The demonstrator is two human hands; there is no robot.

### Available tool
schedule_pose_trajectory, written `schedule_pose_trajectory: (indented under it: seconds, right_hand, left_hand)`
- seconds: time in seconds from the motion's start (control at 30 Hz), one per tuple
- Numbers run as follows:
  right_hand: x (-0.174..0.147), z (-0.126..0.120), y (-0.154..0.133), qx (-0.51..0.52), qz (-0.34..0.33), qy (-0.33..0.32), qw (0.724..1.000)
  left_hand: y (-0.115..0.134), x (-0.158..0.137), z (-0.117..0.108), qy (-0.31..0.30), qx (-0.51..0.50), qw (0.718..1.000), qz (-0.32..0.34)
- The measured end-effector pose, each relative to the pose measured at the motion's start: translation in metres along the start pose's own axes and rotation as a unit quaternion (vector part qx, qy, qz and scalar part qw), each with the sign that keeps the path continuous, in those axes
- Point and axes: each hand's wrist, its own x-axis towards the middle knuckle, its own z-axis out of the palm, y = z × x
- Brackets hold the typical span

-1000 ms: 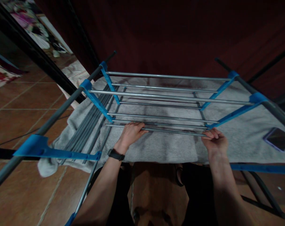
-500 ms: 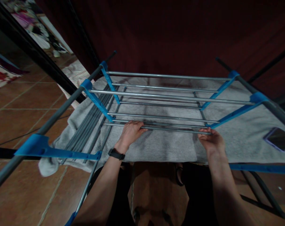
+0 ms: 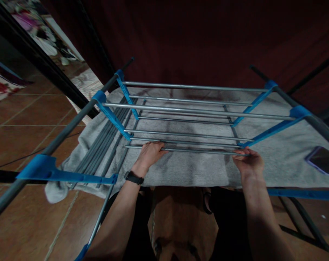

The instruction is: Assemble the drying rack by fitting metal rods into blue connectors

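Rod [image 3: 197, 150] slid a bit right, so its left end looks nearer the blue bar [image 3: 113, 120]. Left hand [image 3: 150, 154] and right hand [image 3: 250, 161] are closed on it.

Gray rod [image 3: 197, 150] now slightly farther right

Ahead, a dark red curtain [image 3: 191, 40] is hanging in dim light. To my left, brown floor tiles [image 3: 36, 108] are stretching away, a black bar [image 3: 45, 62] is slanting above them, and a jumbled heap [image 3: 46, 45] is lying beyond.
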Motion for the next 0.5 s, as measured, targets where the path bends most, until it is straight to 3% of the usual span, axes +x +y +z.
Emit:
schedule_pose_trajectory:
  seconds: [0.33, 0.5]
  right_hand:
    - [-0.011, 0.022, 0.001, 0.016, 0.028, 0.128, 0.991]
    - [-0.008, 0.021, 0.005, -0.034, 0.045, 0.126, 0.99]
  left_hand:
    - [0.001, 0.0, -0.002, -0.004, 0.002, 1.0, -0.01]
    - [-0.001, 0.002, -0.002, 0.035, -0.006, 0.999, 0.001]
